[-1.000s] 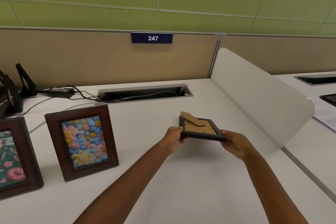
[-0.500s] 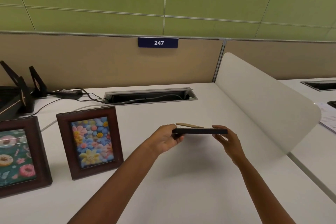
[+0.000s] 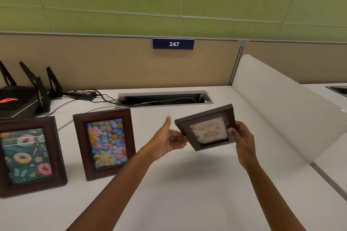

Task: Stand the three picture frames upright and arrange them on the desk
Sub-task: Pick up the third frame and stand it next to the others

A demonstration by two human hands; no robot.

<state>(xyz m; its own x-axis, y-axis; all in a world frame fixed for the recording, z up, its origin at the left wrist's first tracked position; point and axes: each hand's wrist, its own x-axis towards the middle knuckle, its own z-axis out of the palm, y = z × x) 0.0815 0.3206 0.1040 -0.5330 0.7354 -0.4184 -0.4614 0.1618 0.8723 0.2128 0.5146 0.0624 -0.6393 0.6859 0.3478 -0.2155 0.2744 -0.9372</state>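
Observation:
A small dark frame with a pastel lettered picture is held in the air above the white desk, tilted, its picture side toward me. My right hand grips its right edge, thumb on the front. My left hand is at its lower left corner, palm up with the thumb raised; fingers touch the frame's underside. Two larger brown frames stand upright on the left: one with colourful flowers, one with donuts.
A black router with antennas and a power adapter with cables sit at the back left. A cable slot runs along the back. A white curved divider bounds the desk on the right.
The small frame was turned over from back-side-up, through edge-on, to picture side facing me, and lifted slightly. My left hand's grip has loosened to an open palm.

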